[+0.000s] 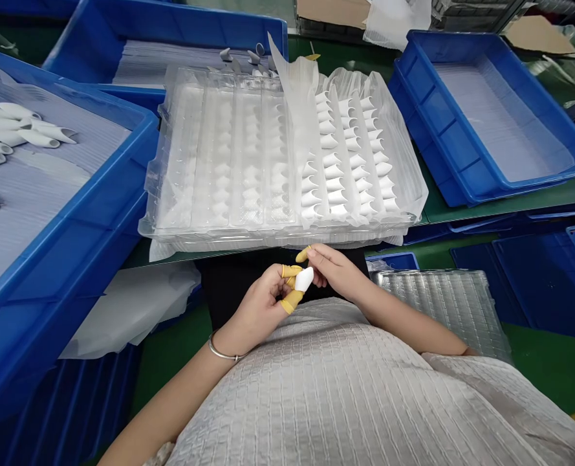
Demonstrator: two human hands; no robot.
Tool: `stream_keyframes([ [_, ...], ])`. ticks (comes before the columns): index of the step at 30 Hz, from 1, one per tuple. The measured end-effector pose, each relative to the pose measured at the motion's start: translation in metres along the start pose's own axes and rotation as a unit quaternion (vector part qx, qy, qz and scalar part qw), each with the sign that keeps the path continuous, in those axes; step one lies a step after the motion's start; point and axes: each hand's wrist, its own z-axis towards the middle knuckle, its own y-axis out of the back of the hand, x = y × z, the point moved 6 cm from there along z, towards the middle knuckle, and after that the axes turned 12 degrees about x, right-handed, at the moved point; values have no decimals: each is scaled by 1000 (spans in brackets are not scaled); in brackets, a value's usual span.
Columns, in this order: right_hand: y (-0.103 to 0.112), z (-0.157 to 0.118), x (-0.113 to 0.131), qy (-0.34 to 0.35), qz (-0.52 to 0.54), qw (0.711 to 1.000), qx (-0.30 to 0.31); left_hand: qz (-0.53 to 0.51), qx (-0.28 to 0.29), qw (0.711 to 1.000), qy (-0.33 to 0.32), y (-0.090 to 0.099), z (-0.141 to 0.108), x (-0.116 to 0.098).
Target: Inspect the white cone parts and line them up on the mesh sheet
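My left hand [262,301] holds a small white, smooth, hollow-looking piece [304,279] between fingertips covered with yellow finger cots. The piece is tilted, just below the front edge of the bench. My right hand [334,270] is right beside it, fingers curled and thumb pressed against a yellow-covered fingertip; whether anything is pinched there is hidden. In front of both hands lies a clear plastic tray [219,234]. Rows of similar white tubular pieces [336,184] with slanted open ends fill its right part, while thin white foam sheet [299,129] covers rows on the left.
A blue bin [136,139] at left holds several loose white pieces [22,126]. Another blue bin [180,19] behind the tray contains more pieces. Lined blue bins [462,155] are stacked at right. Clear ribbed trays [442,304] sit low, near my right forearm.
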Motion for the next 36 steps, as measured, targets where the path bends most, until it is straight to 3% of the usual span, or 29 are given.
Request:
stream_keyframes([
  [4,-1,-1,4,23,-9,997,69,3,-5,1000,0,1,1,1],
  [8,1,-5,9,55,17,996,64,-43,-34,999,-2,6,2,-2],
  [11,3,-10,16,74,-77,994,40,-75,-38,996,6,8,2,-4],
  [15,1,-15,26,121,-246,962,11,-65,-49,997,12,8,1,-1],
  [17,1,-15,24,126,-233,964,18,-34,-68,997,7,10,0,2],
  [23,4,-7,5,47,-53,996,47,116,-87,989,-17,14,-3,-4],
  [28,3,-8,11,54,-74,995,44,116,-80,990,-15,13,-3,-6],
  [33,3,-16,26,131,-216,967,36,41,-80,996,1,12,-4,1],
  [36,4,-12,19,112,-166,979,35,78,-91,993,-11,13,-4,-2],
])
